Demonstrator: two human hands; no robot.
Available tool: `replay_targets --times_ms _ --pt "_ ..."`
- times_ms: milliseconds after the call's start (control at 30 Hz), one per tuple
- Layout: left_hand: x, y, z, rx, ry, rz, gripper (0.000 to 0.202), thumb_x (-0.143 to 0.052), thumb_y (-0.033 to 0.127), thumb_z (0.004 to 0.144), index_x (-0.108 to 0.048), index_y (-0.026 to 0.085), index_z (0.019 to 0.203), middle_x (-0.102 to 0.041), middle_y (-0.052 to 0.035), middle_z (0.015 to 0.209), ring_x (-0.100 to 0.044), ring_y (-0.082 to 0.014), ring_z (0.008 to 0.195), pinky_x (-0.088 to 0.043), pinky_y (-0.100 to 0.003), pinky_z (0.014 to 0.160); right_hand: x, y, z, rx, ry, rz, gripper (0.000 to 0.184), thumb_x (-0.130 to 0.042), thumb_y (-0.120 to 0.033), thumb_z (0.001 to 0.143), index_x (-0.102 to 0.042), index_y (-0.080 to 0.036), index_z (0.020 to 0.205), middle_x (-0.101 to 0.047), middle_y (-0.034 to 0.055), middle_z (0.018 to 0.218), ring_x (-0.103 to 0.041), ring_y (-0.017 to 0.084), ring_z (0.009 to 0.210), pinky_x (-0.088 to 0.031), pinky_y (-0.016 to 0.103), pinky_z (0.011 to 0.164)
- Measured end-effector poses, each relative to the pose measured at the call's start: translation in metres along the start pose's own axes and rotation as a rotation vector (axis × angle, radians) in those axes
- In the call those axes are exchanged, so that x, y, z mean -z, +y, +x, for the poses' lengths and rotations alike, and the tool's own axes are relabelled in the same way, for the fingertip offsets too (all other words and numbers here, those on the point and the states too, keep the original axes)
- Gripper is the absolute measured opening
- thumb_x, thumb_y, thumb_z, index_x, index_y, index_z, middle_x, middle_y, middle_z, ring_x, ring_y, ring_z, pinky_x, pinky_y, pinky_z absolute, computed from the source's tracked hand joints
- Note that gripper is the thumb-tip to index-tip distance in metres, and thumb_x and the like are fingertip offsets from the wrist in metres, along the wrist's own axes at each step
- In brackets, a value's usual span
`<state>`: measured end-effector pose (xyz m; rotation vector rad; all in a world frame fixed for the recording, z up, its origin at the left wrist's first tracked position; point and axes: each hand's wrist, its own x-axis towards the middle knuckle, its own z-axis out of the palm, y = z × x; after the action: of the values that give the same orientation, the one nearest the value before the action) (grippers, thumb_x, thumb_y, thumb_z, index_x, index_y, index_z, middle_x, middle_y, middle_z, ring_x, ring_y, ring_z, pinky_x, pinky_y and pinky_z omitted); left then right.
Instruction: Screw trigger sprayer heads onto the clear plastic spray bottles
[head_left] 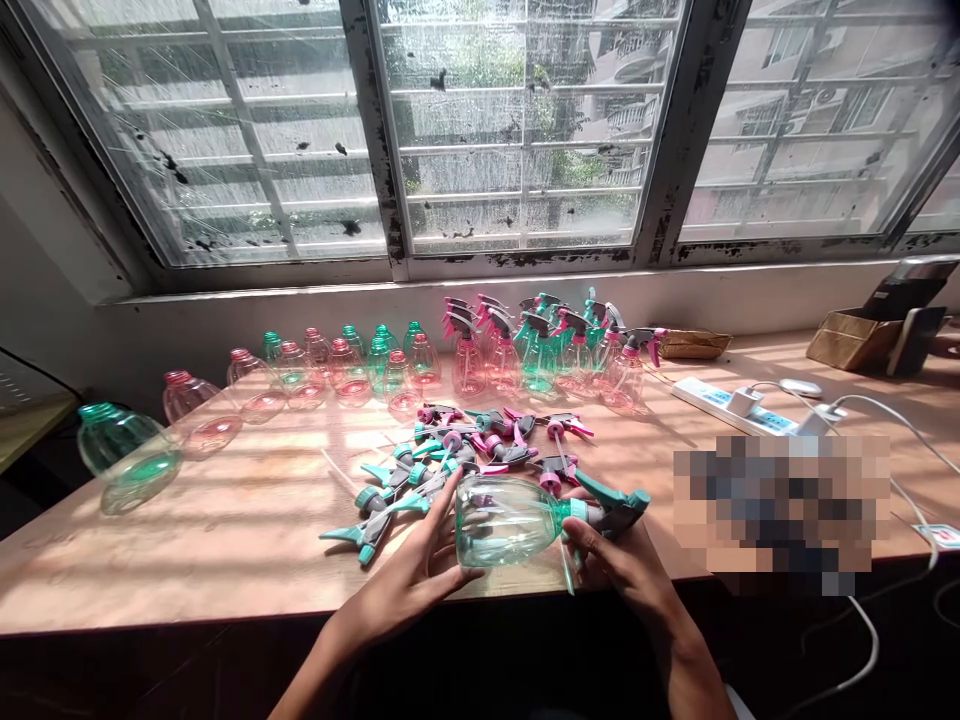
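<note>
A clear green spray bottle (510,520) lies sideways above the table's front edge, its neck pointing right. Its base end rests in my left hand (420,560), fingers and thumb around it. At the neck, my right hand (611,555) is closed around the collar of a green and grey trigger sprayer (619,502). The sprayer meets the bottle's mouth; whether it is threaded on cannot be made out. A thin pale tube (568,568) hangs below the neck by my right fingers. Behind the bottle lies a pile of loose pink and green trigger sprayers (487,435).
Several open pink and green bottles (349,370) stand at the back left, with a green bottle (127,455) at the far left. Bottles with sprayers (540,355) stand at back centre. To the right are a power strip (735,405), cables and a cardboard box (855,340).
</note>
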<state>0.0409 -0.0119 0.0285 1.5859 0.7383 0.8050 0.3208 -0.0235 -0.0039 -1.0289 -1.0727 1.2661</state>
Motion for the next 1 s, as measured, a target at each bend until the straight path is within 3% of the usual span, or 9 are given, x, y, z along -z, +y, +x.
replay_targets --times_ms 133,267,333,533,667,800,900,1000 --pt "-0.0019 0.0050 0.0004 0.038 0.005 -0.008 0.103 -0.074 0.029 0.092 -0.002 0.039 0.164 -0.012 -0.0031 0.174 -0.007 -0.0355 0.159 -0.035 -0.049 0.123 0.0003 -0.0008 -0.0008 0.031 -0.015 -0.024 0.045 -0.085 -0.057 0.076 -0.077 -0.020 0.100 -0.064 0.0014 0.075 -0.059 0.016 0.065 -0.050 0.024 0.051" --pt "-0.0002 0.0058 0.0004 0.106 0.004 0.011 0.102 -0.077 0.029 0.089 -0.010 0.033 0.165 -0.025 -0.0073 0.172 -0.024 -0.0383 0.156 -0.036 -0.050 0.122 0.0014 -0.0013 -0.0015 0.014 -0.026 -0.034 0.042 -0.086 -0.058 0.075 -0.077 -0.021 0.094 -0.062 0.0006 0.076 -0.054 0.014 0.061 -0.050 0.025 0.051" --pt "0.0008 0.0039 -0.0003 0.104 -0.003 0.002 0.100 -0.075 0.029 0.091 -0.009 0.034 0.165 -0.023 -0.0072 0.172 -0.027 -0.0383 0.154 -0.036 -0.052 0.122 0.0010 -0.0020 -0.0017 0.002 -0.027 -0.030 0.045 -0.086 -0.058 0.075 -0.077 -0.022 0.100 -0.061 0.0004 0.077 -0.053 0.015 0.062 -0.051 0.026 0.052" --pt "-0.0003 0.0023 -0.0017 -0.009 0.026 0.129 0.096 -0.070 0.035 0.096 -0.003 0.037 0.164 -0.005 -0.0022 0.175 -0.007 -0.0368 0.159 -0.026 -0.050 0.126 -0.0006 -0.0002 -0.0019 -0.043 -0.008 0.025 0.063 -0.088 -0.057 0.072 -0.070 -0.022 0.121 -0.054 -0.0030 0.073 -0.046 0.012 0.058 -0.050 0.025 0.048" --pt "0.0011 0.0047 -0.0009 -0.002 0.019 0.161 0.107 -0.075 0.033 0.091 0.004 0.035 0.164 -0.003 -0.0037 0.175 -0.004 -0.0366 0.159 -0.021 -0.052 0.127 0.0003 0.0003 -0.0021 -0.003 0.001 0.007 0.052 -0.088 -0.056 0.073 -0.072 -0.021 0.108 -0.056 -0.0015 0.077 -0.048 0.013 0.062 -0.050 0.024 0.050" --pt "0.0066 0.0034 -0.0016 0.071 0.080 0.334 0.104 -0.078 0.039 0.088 -0.009 0.032 0.165 -0.016 -0.0048 0.173 -0.010 -0.0373 0.159 -0.009 -0.055 0.128 0.0010 -0.0018 -0.0010 0.000 -0.040 -0.012 0.043 -0.088 -0.052 0.074 -0.072 -0.022 0.100 -0.058 -0.0006 0.080 -0.048 0.013 0.062 -0.050 0.024 0.049" --pt "0.0071 0.0014 -0.0023 0.084 0.068 0.324 0.102 -0.078 0.040 0.089 -0.009 0.034 0.165 -0.020 -0.0033 0.173 -0.017 -0.0376 0.158 -0.016 -0.054 0.128 0.0006 -0.0023 -0.0003 0.029 -0.030 -0.031 0.042 -0.088 -0.053 0.074 -0.073 -0.022 0.098 -0.056 -0.0025 0.073 -0.048 0.012 0.060 -0.047 0.024 0.050" --pt "0.0040 -0.0002 -0.0019 0.019 0.001 0.166 0.101 -0.071 0.036 0.095 0.003 0.037 0.164 -0.010 -0.0018 0.174 -0.013 -0.0350 0.158 -0.025 -0.049 0.126 -0.0002 -0.0028 -0.0009 0.029 -0.022 -0.024 0.046 -0.086 -0.058 0.073 -0.073 -0.020 0.095 -0.056 -0.0026 0.070 -0.049 0.013 0.058 -0.046 0.024 0.049"
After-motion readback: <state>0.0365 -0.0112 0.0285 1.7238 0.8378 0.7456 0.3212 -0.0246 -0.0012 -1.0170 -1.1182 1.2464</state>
